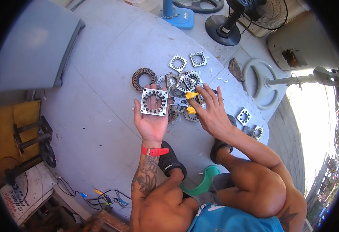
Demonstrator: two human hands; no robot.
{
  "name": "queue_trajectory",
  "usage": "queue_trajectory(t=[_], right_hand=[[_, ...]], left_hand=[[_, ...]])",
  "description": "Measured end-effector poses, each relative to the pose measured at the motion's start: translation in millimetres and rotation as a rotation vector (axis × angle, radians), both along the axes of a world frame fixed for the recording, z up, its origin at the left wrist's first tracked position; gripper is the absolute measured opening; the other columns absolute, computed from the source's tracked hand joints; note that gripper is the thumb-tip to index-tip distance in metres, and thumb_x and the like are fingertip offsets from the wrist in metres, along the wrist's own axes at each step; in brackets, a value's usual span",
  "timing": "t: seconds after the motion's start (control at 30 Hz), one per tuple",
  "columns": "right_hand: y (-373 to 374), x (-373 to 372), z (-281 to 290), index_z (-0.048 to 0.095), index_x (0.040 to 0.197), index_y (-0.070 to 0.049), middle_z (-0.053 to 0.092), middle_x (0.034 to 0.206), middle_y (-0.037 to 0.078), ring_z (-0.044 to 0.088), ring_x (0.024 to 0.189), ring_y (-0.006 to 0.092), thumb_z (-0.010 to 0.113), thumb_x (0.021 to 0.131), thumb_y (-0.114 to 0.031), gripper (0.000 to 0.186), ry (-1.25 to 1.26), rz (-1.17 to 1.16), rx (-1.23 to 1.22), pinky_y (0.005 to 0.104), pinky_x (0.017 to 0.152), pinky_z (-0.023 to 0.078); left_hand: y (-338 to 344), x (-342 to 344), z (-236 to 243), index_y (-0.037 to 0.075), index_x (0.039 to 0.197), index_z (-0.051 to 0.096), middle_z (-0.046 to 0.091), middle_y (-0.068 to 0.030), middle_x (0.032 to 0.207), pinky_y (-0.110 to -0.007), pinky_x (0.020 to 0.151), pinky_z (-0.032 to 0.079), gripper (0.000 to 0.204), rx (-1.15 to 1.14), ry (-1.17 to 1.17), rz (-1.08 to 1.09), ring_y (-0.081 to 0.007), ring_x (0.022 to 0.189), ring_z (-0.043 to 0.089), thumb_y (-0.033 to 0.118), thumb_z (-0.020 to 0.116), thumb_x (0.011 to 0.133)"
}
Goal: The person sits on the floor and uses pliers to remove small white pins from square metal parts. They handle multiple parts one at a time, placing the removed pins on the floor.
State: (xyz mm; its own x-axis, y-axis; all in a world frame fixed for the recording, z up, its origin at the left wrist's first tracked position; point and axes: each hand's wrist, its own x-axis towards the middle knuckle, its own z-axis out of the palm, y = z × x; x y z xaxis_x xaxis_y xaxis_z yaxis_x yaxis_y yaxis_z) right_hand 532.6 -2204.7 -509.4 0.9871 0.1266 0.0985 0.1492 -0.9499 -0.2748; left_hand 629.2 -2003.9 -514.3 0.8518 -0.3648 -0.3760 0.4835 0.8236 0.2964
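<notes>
A square metal motor stator core (pixel 143 102), with a round hole ringed by dark slots, rests on the palm of my left hand (pixel 152 125). The thumb of that hand lies along the core's left side, and its fingertips show beyond the far edge. My right hand (pixel 215 112) holds pliers with yellow handles (pixel 192 94). The handles are spread, and the metal jaws point left toward the stator core. Beneath and beyond the pliers lies a pile of similar stator cores (pixel 186 82), partly covered by my right hand. A brown ring-shaped stator (pixel 144 72) sits left of the pile.
Two loose square cores (pixel 198 58) lie beyond the pile, and another core (pixel 244 116) lies to the right. Small white pieces (pixel 226 81) are scattered around. Fan stands (pixel 223 31) occupy the far right. A green stool (pixel 205 181) is under me; cables and tools (pixel 107 199) lie at lower left.
</notes>
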Motion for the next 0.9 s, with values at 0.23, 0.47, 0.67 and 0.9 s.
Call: queue_trajectory(t=[0.23,0.47,0.67,0.9], right_hand=[[-14,16,11,0.062,0.127,-0.009,0.057,0.127,0.017,0.054,0.113,0.029,0.07,0.095,-0.024,0.037,0.653,-0.181,0.893,0.0421,0.095,0.043],[-16,19,7,0.061,0.132,-0.007,0.05,0.143,0.024,0.048,0.134,0.0363,0.067,0.095,-0.017,0.039,0.207,-0.026,0.421,0.0491,0.109,0.037],[1,11,0,0.061,0.129,-0.004,0.043,0.153,0.026,0.038,0.147,0.0409,0.062,0.088,-0.008,0.041,0.061,0.033,-0.141,0.0596,0.122,0.022],[-7,19,-8,0.061,0.115,-0.006,0.055,0.135,0.02,0.048,0.137,0.0357,0.061,0.089,-0.01,0.026,0.049,0.105,-0.078,0.0614,0.125,0.018]], left_hand=[[-13,-10,-11,0.007,0.15,0.048,0.05,-0.0114,0.154,-0.056,0.123,0.032,0.056,-0.029,0.038,0.0,-0.0369,0.148,0.04,0.039,0.054,0.104],[-5,-7,-23,0.009,0.148,0.05,0.046,-0.0235,0.155,-0.057,0.123,0.032,0.051,-0.113,0.141,0.087,-0.0433,0.145,0.041,0.035,0.055,0.104],[-8,-8,-24,0.014,0.145,0.054,0.054,-0.016,0.148,-0.05,0.119,0.036,0.044,-0.079,0.07,0.083,-0.0329,0.14,0.048,0.033,0.054,0.106],[-4,-7,-30,0.012,0.145,0.053,0.054,-0.0175,0.147,-0.051,0.121,0.035,0.045,-0.046,0.07,0.101,-0.0345,0.139,0.048,0.025,0.055,0.102]])
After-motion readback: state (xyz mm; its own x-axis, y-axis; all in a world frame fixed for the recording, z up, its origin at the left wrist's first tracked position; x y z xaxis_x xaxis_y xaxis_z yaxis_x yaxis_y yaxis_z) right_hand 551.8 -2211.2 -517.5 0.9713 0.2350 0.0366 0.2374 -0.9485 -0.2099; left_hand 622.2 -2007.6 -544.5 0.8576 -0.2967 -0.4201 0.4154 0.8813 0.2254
